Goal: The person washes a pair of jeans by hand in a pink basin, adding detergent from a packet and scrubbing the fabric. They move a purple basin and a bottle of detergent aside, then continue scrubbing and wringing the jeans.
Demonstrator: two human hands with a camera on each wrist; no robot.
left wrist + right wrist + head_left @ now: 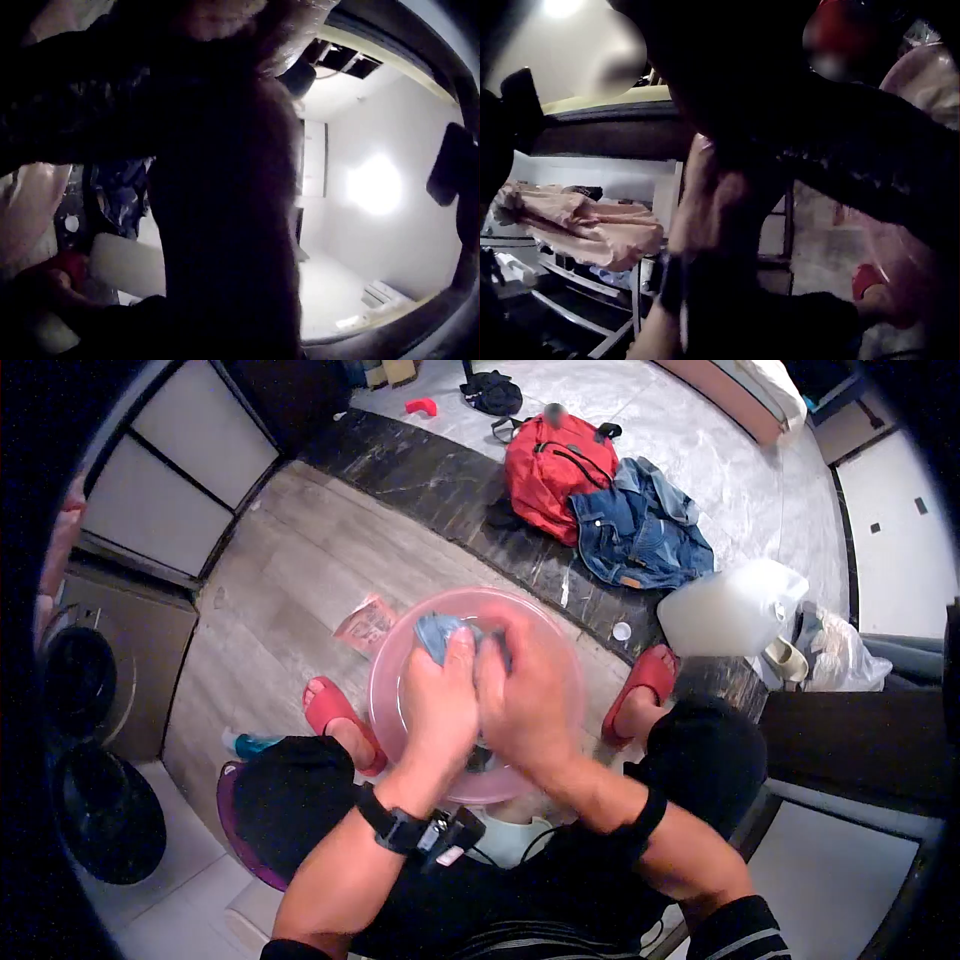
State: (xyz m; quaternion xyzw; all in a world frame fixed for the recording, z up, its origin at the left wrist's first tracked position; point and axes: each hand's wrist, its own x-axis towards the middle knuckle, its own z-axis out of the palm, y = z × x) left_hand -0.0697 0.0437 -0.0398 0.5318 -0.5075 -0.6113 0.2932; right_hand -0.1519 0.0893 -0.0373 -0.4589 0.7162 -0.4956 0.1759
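A blue-grey cloth [434, 634] is held above the pink basin [377, 705] in the head view. My left hand [440, 690] grips it, thumb on top. My right hand [527, 695], blurred, is close beside the left with its fingers curled round part of the cloth. Something dark lies low in the basin, mostly hidden by the hands. Both wrist views are very dark. In the right wrist view, my left hand [709, 195] shows beside a dark, wet-looking mass [832, 142].
The basin stands between two feet in red slippers [340, 718]. Ahead lie a red bag [545, 475], a denim garment [645, 530] and a black item [492, 393]. A whitish jug [725, 608] stands at the right, and a pink packet [367, 625] lies by the basin.
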